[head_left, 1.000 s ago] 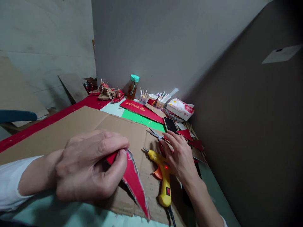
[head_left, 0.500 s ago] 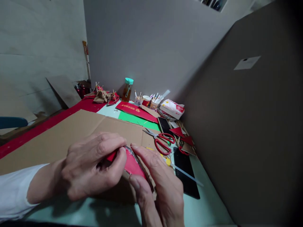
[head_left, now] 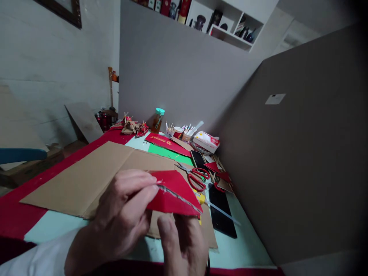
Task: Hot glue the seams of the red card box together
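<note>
A folded red card piece (head_left: pixel 172 193) with a rough glued edge is lifted above the brown cardboard sheet (head_left: pixel 94 176). My left hand (head_left: pixel 123 214) pinches its left end, fingers closed round it. My right hand (head_left: pixel 184 241) holds it from below, thumb up against the underside. Part of a yellow glue gun (head_left: pixel 201 197) shows behind the piece.
Red-handled scissors (head_left: pixel 197 176) and two dark phones (head_left: pixel 220 209) lie to the right. Green paper, a red envelope, a teal-capped bottle (head_left: pixel 157 119), cups of sticks and a tissue pack (head_left: pixel 207 140) stand at the back. A tall cardboard wall (head_left: pixel 287 153) closes the right side.
Both hands have raised the red piece off the cardboard and turned it flatter. The right hand left the glue gun a second ago and now supports the piece. The camera has tilted up.
</note>
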{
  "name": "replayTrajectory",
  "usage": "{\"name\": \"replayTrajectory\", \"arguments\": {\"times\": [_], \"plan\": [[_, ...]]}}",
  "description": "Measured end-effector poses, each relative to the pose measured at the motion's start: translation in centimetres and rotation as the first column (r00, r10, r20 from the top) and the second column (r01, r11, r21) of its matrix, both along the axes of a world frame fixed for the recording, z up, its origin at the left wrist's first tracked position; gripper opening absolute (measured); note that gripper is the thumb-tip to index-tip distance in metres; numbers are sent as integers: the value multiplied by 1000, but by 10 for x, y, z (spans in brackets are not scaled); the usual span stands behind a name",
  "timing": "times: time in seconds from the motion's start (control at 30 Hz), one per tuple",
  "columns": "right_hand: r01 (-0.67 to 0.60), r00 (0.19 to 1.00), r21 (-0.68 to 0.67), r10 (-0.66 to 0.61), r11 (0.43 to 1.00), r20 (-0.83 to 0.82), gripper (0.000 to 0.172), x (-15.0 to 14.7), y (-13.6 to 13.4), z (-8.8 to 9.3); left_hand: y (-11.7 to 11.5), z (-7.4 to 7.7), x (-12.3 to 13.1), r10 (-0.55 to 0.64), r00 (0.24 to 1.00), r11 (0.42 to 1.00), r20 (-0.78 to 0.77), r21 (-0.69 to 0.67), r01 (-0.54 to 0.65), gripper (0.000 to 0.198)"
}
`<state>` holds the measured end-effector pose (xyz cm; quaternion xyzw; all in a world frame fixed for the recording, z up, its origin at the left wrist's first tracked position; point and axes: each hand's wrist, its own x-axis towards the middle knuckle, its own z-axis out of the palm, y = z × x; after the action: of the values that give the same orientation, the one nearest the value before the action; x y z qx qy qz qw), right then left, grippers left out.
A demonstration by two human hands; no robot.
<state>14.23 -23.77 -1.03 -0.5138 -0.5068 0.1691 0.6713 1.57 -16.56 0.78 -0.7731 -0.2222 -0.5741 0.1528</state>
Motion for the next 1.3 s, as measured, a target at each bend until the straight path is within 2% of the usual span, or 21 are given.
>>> {"name": "replayTrajectory", "arguments": {"times": [0.1,0.17,0.2,0.27,0.3,0.33,0.37,0.4,0.43,0.47,0.53,0.77,0.83,0.93,1.0,1.13,1.3], "plan": [[-77,996,-57,74,995,-53,28,-6,4,7,-17,-8,9,-23,1000,999,-14,-33,22,53],[-76,996,-50,73,996,-56,29,0,4,16,-26,-10,6,-118,993,979,-3,-166,116,53],[-74,995,-47,71,996,-65,29,3,3,20,-28,-8,3,-181,983,949,23,-258,180,50],[-111,990,-82,104,990,-94,28,9,-2,26,-28,-1,-6,-272,954,836,128,-460,300,41],[-140,986,-119,127,983,-108,29,10,-5,28,-26,5,-11,-269,939,776,213,-530,342,41],[-166,981,-162,147,973,-126,30,10,-8,30,-22,12,-14,-247,924,699,293,-606,379,37],[-193,975,-202,165,960,-146,31,8,-12,30,-18,19,-17,-238,905,590,353,-688,423,37],[-216,969,-232,180,948,-170,32,7,-15,30,-14,25,-18,-233,889,490,394,-742,458,42],[-234,963,-247,190,940,-190,32,5,-18,30,-11,31,-19,-226,886,415,405,-783,463,46],[-250,957,-253,200,935,-209,32,3,-20,30,-8,34,-18,-234,888,357,396,-814,457,47],[-271,949,-242,216,932,-231,31,0,-24,28,-5,38,-16,-256,898,313,358,-848,427,46],[-326,945,-144,320,934,-61,30,11,-22,28,-6,36,-12,-330,876,339,352,-822,458,41],[-353,932,-133,361,926,37,31,16,-18,30,-6,37,-11,-333,887,410,319,-799,441,40],[-441,884,-106,452,891,121,22,20,-12,33,-7,39,-10,-309,922,520,234,-770,370,43],[-455,879,-90,463,886,117,16,21,-10,34,-8,39,-9,-299,936,551,183,-768,327,44],[-404,905,-105,414,909,99,10,20,-13,31,-10,34,-10,-352,928,595,122,-736,322,43],[-373,921,-148,384,916,56,10,16,-20,26,-13,17,-12,-386,922,693,38,-648,317,42]]}}
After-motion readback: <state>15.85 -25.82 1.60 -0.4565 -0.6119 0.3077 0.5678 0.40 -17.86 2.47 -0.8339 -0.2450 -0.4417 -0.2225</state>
